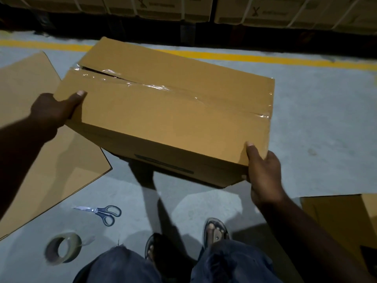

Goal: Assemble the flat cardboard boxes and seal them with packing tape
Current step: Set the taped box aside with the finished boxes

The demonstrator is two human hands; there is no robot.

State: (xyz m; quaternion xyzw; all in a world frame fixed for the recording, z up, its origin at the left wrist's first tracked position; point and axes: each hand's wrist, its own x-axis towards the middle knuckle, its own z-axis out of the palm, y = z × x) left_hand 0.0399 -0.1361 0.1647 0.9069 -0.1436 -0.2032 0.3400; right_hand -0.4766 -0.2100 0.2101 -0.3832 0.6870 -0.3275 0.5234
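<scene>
Floor [310,123]: flat cardboard [40,160], scissors [102,213], tape roll [63,249]

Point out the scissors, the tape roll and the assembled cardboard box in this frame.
scissors [97,211], head view, on the pivot between blades and handles.
tape roll [75,247], head view, on its pale outer winding.
cardboard box [163,119], head view, on the near top flap.
</scene>
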